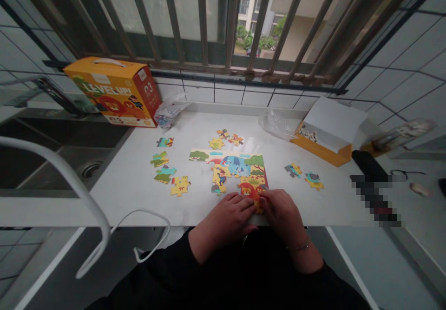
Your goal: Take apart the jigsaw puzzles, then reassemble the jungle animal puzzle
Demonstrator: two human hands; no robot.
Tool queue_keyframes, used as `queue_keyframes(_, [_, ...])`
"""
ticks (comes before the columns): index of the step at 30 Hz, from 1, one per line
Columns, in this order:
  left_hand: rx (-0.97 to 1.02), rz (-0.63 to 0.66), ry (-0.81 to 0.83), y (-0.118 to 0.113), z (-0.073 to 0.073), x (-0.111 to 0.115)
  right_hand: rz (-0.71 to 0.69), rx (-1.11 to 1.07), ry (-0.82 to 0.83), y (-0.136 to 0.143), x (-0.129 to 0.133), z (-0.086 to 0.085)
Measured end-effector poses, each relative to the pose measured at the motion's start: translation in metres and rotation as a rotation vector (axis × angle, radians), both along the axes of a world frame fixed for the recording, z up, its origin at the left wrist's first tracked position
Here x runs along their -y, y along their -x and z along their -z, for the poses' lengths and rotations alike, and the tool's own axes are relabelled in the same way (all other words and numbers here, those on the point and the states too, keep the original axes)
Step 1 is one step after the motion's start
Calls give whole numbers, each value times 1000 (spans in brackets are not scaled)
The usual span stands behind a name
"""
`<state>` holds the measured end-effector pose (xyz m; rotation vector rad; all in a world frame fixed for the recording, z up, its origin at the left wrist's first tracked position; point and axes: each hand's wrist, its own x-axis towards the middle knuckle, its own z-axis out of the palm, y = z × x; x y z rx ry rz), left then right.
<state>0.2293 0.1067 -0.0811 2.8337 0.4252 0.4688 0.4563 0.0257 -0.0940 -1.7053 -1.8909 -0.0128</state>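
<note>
A partly joined jigsaw puzzle point(239, 167) with an elephant and trees lies on the white counter. Its lower right part shows a red-maned lion point(246, 190). My left hand point(232, 214) rests over the left side of the lion part, fingers stretched out and lying flat. From the right, my right hand point(283, 213) has curled fingers and a thumb at the edge of the lion puzzle piece; its fingertips are partly hidden. Loose puzzle pieces lie left of the puzzle, among them a yellow one point(180, 186). Beyond it is another yellow piece point(216, 143); to the right lies a grey-and-blue piece point(293, 170).
An orange puzzle box point(116, 91) stands back left, beside a plastic bag of pieces point(169, 111) and the dark sink point(69, 161). At back right are a crumpled clear bag point(277, 124) and an open white-and-orange box point(329, 131). A white curved tube point(87, 198) rises at left.
</note>
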Motion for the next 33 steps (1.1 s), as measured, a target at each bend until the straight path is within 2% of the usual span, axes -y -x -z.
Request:
queue_keyframes(3, [8,-114,-25,7,-1,-8,-8,-23,19,0,1,-1])
queue_keyframes(6, [-14,-356,-53,28,-12,-22,-19,-29,14,-1,2,-1])
queue_keyframes(10, [-83,-685,-138,74,-30,-40,-26,-37,2,-2,1,-1])
queue_keyframes(13, [-156,-830,-144,112,-31,-48,-27,-46,-6,-1,1,-2])
queue_keyframes(16, [-196,-828,-90,140,-26,-53,-24,-52,-9,-1,1,-2])
queue_keyframes(20, [-203,-760,19,158,-21,-62,-33,-51,-21,-2,2,0])
queue_keyframes(28, [-186,-750,203,170,-28,-90,-57,-50,-48,-3,1,3])
queue_keyframes(33, [4,-762,387,166,-44,-84,-46,-48,-47,-2,2,3])
